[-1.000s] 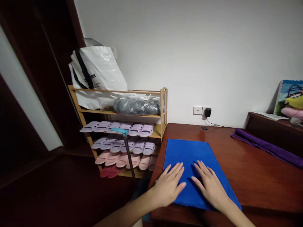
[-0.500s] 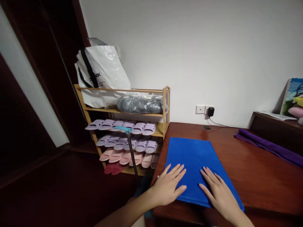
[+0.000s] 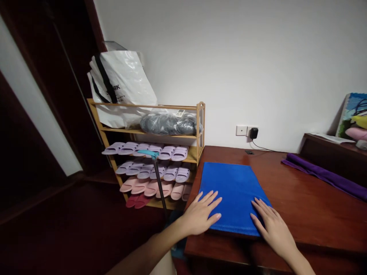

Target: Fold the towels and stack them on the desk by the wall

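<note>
A folded blue towel (image 3: 231, 191) lies flat on the dark red wooden table (image 3: 301, 206) near its left front corner. My left hand (image 3: 200, 214) rests palm down on the towel's near left corner, fingers spread. On the near right corner lies my right hand (image 3: 271, 225), also flat with fingers apart. Neither hand grips anything.
A bamboo shoe rack (image 3: 156, 152) with rows of lilac and pink slippers stands left of the table, a white bag (image 3: 120, 86) on top. A teal-topped pole (image 3: 157, 179) leans before it. A purple cloth (image 3: 323, 175) lies at the table's right; a charger (image 3: 253, 133) is plugged into the wall.
Both hands have slid apart along the towel's near edge, the right hand moving out to the right corner. The towel now looks flatter.
</note>
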`<move>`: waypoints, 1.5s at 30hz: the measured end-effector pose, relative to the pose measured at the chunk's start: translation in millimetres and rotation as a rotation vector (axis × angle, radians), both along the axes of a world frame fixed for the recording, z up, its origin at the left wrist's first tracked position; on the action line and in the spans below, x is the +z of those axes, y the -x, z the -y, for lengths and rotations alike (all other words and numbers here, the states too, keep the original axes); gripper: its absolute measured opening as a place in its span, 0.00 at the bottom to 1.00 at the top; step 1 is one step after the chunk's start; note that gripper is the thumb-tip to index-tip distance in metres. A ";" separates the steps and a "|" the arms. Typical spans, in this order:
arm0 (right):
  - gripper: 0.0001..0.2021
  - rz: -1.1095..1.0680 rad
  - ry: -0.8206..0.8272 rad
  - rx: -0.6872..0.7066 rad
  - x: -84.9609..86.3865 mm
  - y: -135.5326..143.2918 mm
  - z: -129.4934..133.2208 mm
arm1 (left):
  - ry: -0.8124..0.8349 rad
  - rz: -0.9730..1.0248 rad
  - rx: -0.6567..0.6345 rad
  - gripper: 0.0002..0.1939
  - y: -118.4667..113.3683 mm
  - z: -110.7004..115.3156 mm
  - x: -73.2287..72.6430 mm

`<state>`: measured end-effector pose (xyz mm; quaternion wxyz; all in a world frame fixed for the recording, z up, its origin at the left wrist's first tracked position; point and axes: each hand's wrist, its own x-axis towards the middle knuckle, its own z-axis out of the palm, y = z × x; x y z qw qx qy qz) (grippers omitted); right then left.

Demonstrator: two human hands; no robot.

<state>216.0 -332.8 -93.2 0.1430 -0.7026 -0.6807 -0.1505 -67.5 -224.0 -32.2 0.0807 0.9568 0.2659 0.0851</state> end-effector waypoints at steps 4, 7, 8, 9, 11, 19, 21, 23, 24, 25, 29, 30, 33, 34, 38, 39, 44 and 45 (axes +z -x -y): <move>0.27 -0.033 -0.008 0.050 5.1 -4.4 -8.1 | 0.009 -0.009 0.021 0.28 -1.6 -13.4 2.7; 0.20 -0.011 -0.151 0.129 3.4 -6.4 -1.7 | 0.015 -0.016 0.020 0.27 2.0 -16.0 4.6; 0.17 0.001 -0.217 0.160 1.0 -6.4 3.2 | 0.015 -0.016 0.031 0.27 4.1 -15.4 4.5; 0.15 0.013 -0.284 0.189 -2.4 -5.7 9.1 | 0.016 -0.017 0.049 0.27 6.4 -14.5 3.8; 0.15 0.036 -0.386 0.215 -11.8 -1.9 22.1 | 0.013 -0.022 0.090 0.28 10.7 -12.7 1.4; 0.25 -0.052 -0.489 -0.049 -40.1 29.8 46.0 | 0.006 -0.041 0.123 0.28 12.4 -11.0 -2.8; 0.20 -0.079 -0.515 -0.069 -34.1 30.7 46.8 | 0.010 -0.046 0.129 0.28 11.3 -10.4 -2.9; 0.12 -0.104 -0.514 -0.057 -23.0 26.7 47.0 | 0.008 -0.038 0.125 0.28 11.6 -9.8 -4.6; 0.10 -0.121 -0.503 -0.036 -16.4 23.6 46.5 | 0.003 -0.030 0.123 0.28 12.4 -9.7 -5.7; 0.09 -0.147 -0.489 -0.010 -9.5 20.2 45.3 | -0.005 -0.019 0.121 0.27 13.6 -9.7 -6.6; 0.13 -0.273 -0.355 0.080 15.7 9.4 31.7 | -0.008 -0.020 0.113 0.26 15.4 -11.9 -0.8; 0.14 -0.292 -0.310 0.073 21.2 8.5 25.8 | 0.000 -0.042 0.115 0.27 12.9 -13.1 3.7; 0.21 -0.305 -0.173 0.005 35.2 11.4 2.5 | -0.045 -0.048 0.159 0.25 -5.3 -18.0 18.5; 0.24 -0.300 -0.129 -0.008 38.2 13.8 -6.4 | -0.075 -0.019 0.167 0.24 -13.8 -20.0 21.5; 0.34 -0.261 0.082 0.006 35.4 22.2 -37.7 | -0.055 0.009 0.074 0.29 -41.5 -29.7 15.3; 0.35 -0.253 0.122 0.000 31.7 22.3 -42.2 | -0.025 -0.016 0.053 0.30 -44.3 -32.0 11.0; 0.37 -0.224 0.156 -0.066 15.1 12.7 -41.2 | 0.019 -0.054 0.037 0.31 -40.7 -35.4 -1.3; 0.37 -0.212 0.145 -0.068 12.8 10.7 -37.5 | 0.016 -0.043 0.041 0.31 -38.6 -34.2 -1.1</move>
